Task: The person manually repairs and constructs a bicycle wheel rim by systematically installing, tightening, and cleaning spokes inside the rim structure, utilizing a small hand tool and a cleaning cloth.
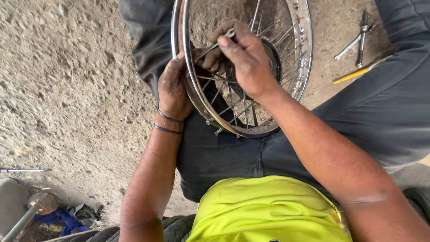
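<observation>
Right hand: my right hand (248, 60) is closed around a small spanner (215, 45), its shaft running leftward and slightly nearer from the fingers, over the spokes.
Left hand: my left hand (174, 87) grips the chrome rim (188, 71) from the left side, fingers curled inside it beneath the spanner.
Wheel: the spoked wheel (251, 121) stands tilted on my lap, its near edge against my dark trousers (224, 152), the hub (273, 58) partly hidden behind the right hand.
Key relation: the spanner's working end lies just left of the right hand, close to the left fingers; the right hand is on it, the left steadies.
In the way: crossing spokes (237, 107) crowd the space.
Around: two spanners (358, 40) and a yellow-handled screwdriver (354, 74) lie far right on the rough ground (67, 89); blue rag (58, 217) near left.
</observation>
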A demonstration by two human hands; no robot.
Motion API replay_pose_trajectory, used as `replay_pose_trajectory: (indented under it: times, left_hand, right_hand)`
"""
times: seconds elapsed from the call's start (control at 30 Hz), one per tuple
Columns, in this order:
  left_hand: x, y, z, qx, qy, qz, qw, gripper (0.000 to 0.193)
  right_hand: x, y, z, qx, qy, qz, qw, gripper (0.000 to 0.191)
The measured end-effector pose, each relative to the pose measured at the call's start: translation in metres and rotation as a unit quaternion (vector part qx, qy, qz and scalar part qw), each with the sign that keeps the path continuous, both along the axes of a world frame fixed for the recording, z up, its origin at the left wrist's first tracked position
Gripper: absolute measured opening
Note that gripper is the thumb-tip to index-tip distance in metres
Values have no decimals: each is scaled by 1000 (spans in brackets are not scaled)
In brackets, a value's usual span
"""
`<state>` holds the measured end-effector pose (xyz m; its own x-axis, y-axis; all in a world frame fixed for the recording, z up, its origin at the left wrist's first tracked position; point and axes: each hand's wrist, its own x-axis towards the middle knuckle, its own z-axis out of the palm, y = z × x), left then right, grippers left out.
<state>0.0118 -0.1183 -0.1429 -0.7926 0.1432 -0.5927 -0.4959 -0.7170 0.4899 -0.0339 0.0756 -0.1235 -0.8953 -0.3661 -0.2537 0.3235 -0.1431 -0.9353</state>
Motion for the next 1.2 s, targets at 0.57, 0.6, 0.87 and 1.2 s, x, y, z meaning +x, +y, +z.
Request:
replay_pose_trajectory:
  times: [0.57,0.6,0.87,1.2]
  left_hand:
    - [-10,20,43,-656,323,-222,645,40]
    - [-9,19,53,-689,303,-243,612,36]
    - [18,4,81,-447,121,-216,859,29]
    - [-17,-12,73,-469,153,-77,866,10]
  right_hand:
    - [-12,-4,-20,84,-136,54,986,27]
    - [-11,-2,-21,77,-99,32,992,28]
    - [-1,4,-24,75,-32,32,996,36]
    - [5,16,-23,14,-18,-18,1000,18]
